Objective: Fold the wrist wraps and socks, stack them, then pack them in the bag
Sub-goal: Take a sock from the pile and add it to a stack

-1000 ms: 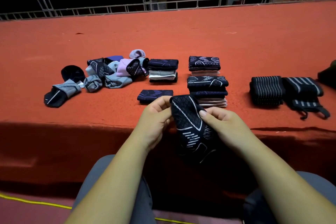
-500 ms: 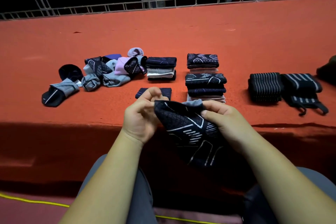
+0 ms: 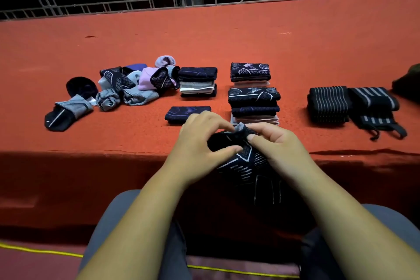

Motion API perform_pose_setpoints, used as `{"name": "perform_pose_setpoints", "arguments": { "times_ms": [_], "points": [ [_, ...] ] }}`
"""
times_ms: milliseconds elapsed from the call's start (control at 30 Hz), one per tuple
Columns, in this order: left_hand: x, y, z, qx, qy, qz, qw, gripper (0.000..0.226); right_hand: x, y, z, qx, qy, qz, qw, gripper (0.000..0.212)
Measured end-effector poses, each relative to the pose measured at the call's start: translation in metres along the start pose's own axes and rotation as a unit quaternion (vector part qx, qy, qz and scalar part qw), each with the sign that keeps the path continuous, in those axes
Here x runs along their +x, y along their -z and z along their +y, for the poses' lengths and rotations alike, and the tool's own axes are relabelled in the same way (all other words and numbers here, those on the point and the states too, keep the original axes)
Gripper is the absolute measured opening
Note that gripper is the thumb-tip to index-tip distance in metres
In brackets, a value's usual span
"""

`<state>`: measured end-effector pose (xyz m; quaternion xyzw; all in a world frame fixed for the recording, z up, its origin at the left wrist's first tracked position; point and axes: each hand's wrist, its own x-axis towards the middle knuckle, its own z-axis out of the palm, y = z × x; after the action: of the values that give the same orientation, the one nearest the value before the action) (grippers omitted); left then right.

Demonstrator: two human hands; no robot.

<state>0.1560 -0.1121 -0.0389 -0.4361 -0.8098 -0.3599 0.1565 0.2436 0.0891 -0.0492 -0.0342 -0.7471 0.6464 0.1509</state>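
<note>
Both hands, left and right, pinch the dark sock (patterned) between them.

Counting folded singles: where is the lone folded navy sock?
Head view: the lone folded navy sock lies left of centre on the red cloth table, just beyond the left hand.

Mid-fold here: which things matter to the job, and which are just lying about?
Job: held sock in left hand and right hand; loose socks; folded stacks; wrist wraps.
Lying about: yellow cord; railing. Dark lump far right: cannot tell.
</note>
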Motion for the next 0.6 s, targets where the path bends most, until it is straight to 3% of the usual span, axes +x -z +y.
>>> {"name": "perform_pose_setpoints", "arguments": {
  "times_ms": [67, 267, 333, 400, 500, 600],
  "points": [
    [0.001, -0.0063, 0.0026, 0.018, 0.017, 0.012, 1.0, 0.037, 0.0017, -0.0007, 0.0038, -0.008, 0.004, -0.004, 1.0, 0.024],
    [0.0025, -0.0098, 0.0061, -0.017, 0.019, 0.085, 0.996, 0.008, 0.006, -0.0027, 0.0097, -0.024, 0.031, -0.027, 0.999, 0.032],
    [0.0027, -0.0104, 0.0066, -0.022, 0.043, 0.107, 0.993, 0.011, 0.006, -0.0037, 0.01, -0.03, 0.039, -0.049, 0.998, 0.037],
    [0.0039, -0.0121, 0.0062, -0.093, 0.121, 0.138, 0.979, 0.015, 0.0054, -0.0044, 0.0105, -0.028, 0.044, -0.076, 0.996, 0.042],
    [0.007, -0.0121, 0.0075, -0.276, 0.229, 0.164, 0.919, 0.016, 0.0054, -0.006, 0.0093, -0.041, 0.05, -0.091, 0.994, 0.046],
    [0.0061, -0.0088, 0.0053, -0.28, 0.179, 0.125, 0.935, 0.011, 0.0059, -0.0063, 0.0116, -0.076, 0.048, -0.082, 0.993, 0.033]
  ]
}}
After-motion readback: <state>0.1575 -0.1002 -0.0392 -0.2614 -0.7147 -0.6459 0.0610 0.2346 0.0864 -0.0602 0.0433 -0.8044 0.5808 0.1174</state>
